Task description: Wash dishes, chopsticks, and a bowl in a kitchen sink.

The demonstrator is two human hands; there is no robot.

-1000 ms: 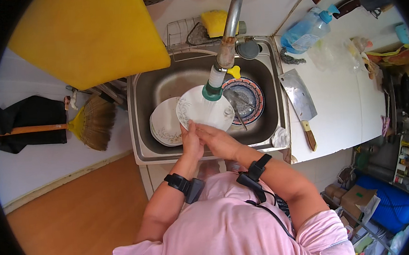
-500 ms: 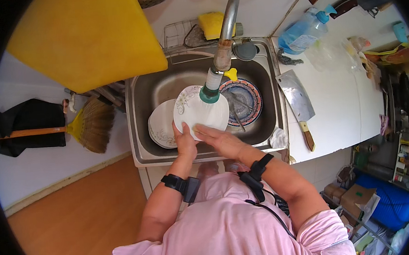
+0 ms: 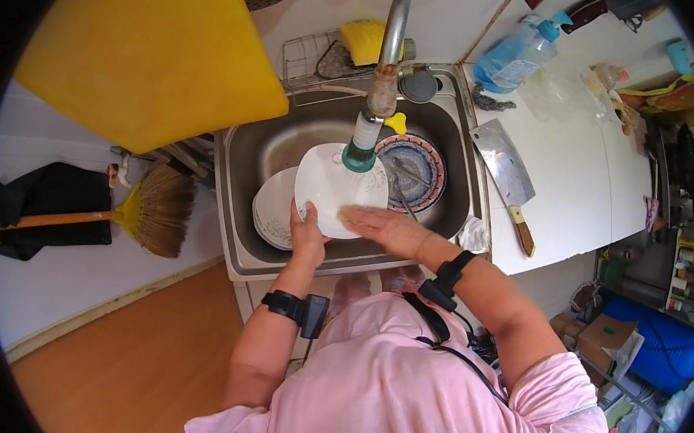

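A white plate (image 3: 327, 187) with a faint floral pattern is held under the tap (image 3: 362, 139), whose green-rimmed nozzle hangs over it. My left hand (image 3: 306, 234) grips the plate's near left edge, thumb on top. My right hand (image 3: 380, 224) lies flat on the plate's near right part with its fingers stretched out. To the left, beneath the held plate, a stack of white plates (image 3: 273, 214) rests in the sink. On the right side of the basin sits a blue and orange patterned bowl (image 3: 431, 158) with cutlery in it.
The steel sink (image 3: 225, 225) surrounds the dishes. On the right counter lie a cleaver (image 3: 504, 165) and a blue soap bottle (image 3: 517, 56). A large yellow board (image 3: 152, 69) juts in at the upper left; a yellow sponge (image 3: 363, 42) sits behind the sink. A broom (image 3: 158, 214) hangs at left.
The plate has turned in my left hand, its floral decoration moving from the left side to the right. My right hand has slid slightly right across its surface.
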